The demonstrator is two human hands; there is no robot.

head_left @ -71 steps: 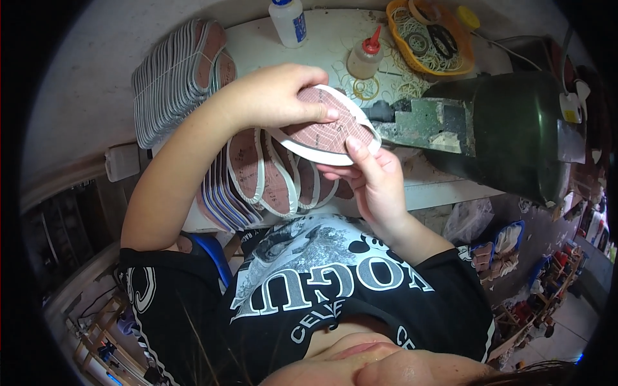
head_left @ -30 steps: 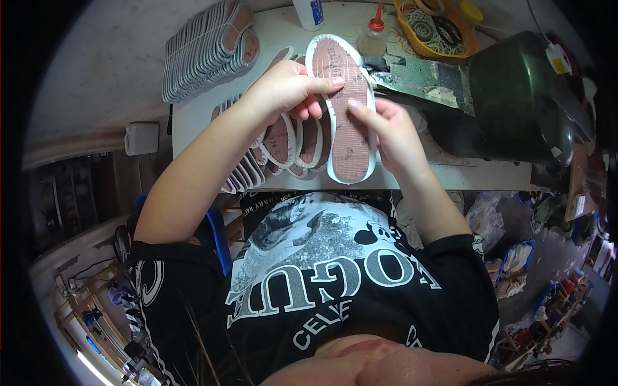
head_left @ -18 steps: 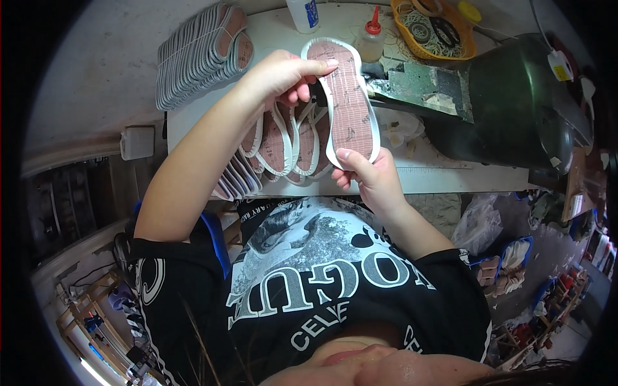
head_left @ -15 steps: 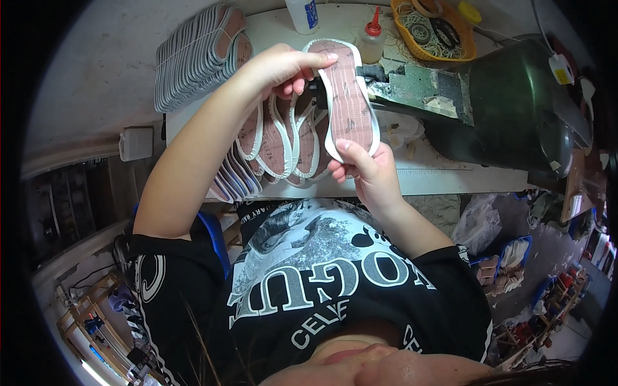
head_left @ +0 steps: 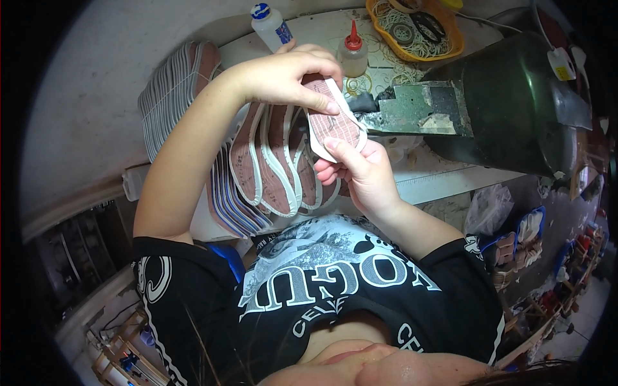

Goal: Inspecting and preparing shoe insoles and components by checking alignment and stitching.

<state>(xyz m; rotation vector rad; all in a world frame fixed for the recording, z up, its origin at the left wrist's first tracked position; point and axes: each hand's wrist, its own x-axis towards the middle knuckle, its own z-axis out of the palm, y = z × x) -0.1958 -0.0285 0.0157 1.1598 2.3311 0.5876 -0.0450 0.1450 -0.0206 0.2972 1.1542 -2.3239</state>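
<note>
Between my two hands is a pinkish-brown shoe insole [head_left: 343,127] with a white edge band. My left hand [head_left: 293,76] is closed over its far end, thumb on the upper face and fingers curled round behind. My right hand [head_left: 362,166] pinches the near end, thumb on top and fingers beneath. The far end is partly hidden by my left hand. Just left of it, several white-edged insoles [head_left: 277,186] lie overlapping on the worktable [head_left: 444,184]. Close to the held insole's right side is the green metal arm of a machine [head_left: 418,110].
A tied stack of insoles [head_left: 168,96] stands at the left, with a row of thinner pieces [head_left: 235,199] nearer me. A white bottle [head_left: 270,27], a red-capped glue bottle [head_left: 353,55] and a yellow basket [head_left: 450,45] of rings and cords stand at the back. The machine's dark green body [head_left: 515,103] fills the right.
My left hand has shifted from a thumb hold to wrapping over the insole's far end. The insole now appears shorter and tilted. My view has shifted slightly.
</note>
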